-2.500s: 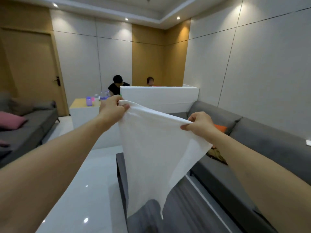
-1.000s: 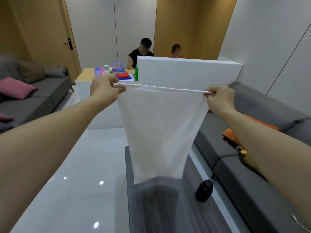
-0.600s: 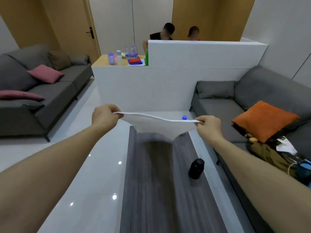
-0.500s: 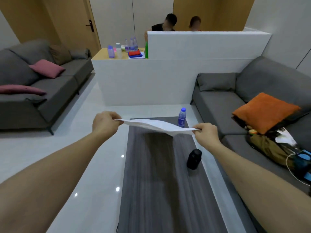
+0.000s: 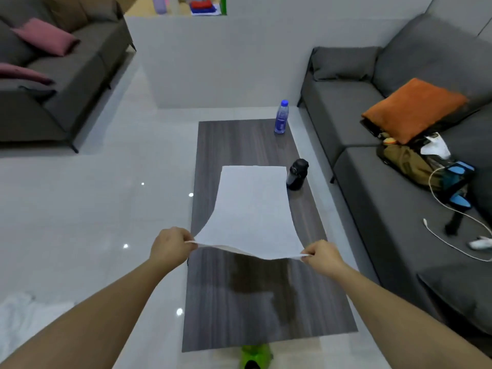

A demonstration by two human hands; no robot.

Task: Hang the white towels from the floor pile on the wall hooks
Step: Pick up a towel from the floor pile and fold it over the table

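A person spreads a white towel over a dark wood-grain coffee table, seen from a head-worn camera. The left hand pinches the towel's near left corner with curled fingers, while the right hand pinches the near right corner the same way. The towel stretches away from both hands, its near edge lifted and sagging between them above the tabletop, its far part appearing to lie flat on the wood. A black bottle stands just beside the towel's far right corner, and a clear water bottle with a blue cap stands near the table's far right end. A heap of white cloth lies on the glossy floor at the lower left, well apart from the table. An orange cushion rests on the grey sofa to the right.
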